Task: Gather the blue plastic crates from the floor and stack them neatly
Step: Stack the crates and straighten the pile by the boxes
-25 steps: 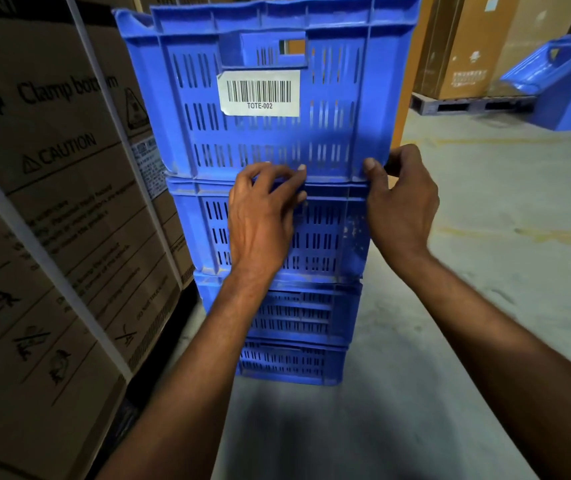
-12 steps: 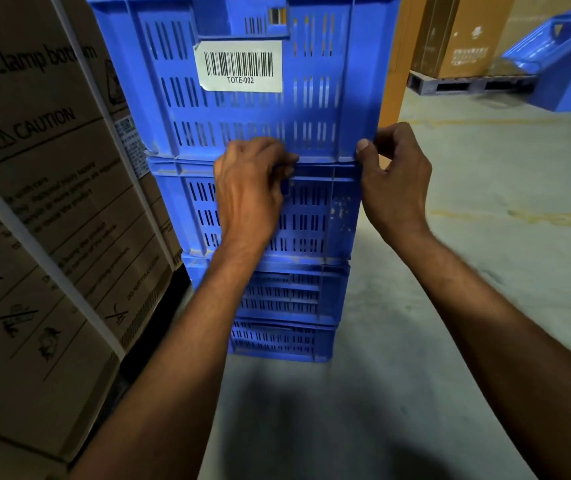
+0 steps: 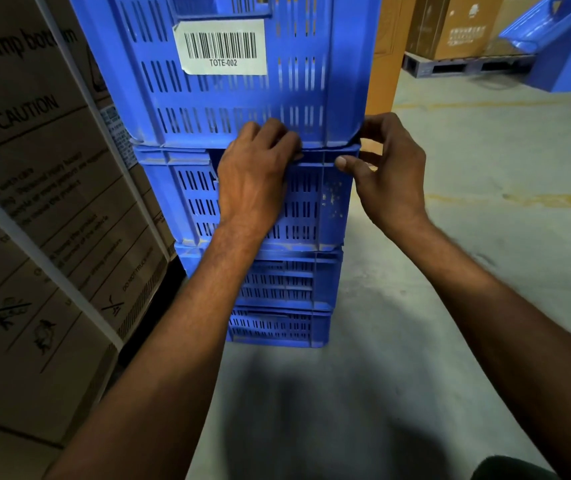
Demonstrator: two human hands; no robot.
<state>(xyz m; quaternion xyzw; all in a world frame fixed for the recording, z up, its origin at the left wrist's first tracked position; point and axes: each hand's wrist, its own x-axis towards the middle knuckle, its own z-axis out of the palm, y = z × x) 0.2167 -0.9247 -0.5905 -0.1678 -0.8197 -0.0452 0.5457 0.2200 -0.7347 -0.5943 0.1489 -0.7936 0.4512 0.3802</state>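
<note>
Several blue slotted crates stand stacked on the concrete floor. The top crate (image 3: 311, 81) carries a barcode label reading TOTE-002 and sits on the second crate (image 3: 315, 199). My left hand (image 3: 256, 174) is at the seam between the two, its fingers curled onto the top crate's bottom edge. At the stack's right front corner, my right hand (image 3: 388, 168) has its fingers hooked round the top crate's base, with the thumb on the second crate's rim. Two lower crates (image 3: 291, 289) carry the stack.
Tall strapped cardboard boxes (image 3: 34, 202) stand close on the left of the stack. Another blue crate (image 3: 561, 46) leans tilted at the far right, near a pallet (image 3: 467, 64) loaded with boxes. An orange post (image 3: 384, 46) rises behind the stack. A yellow line (image 3: 519, 199) crosses the floor.
My left fingers went from lying flat on the seam to curled over it. My right thumb dropped onto the second crate's rim. The stack now sits higher and closer in view.
</note>
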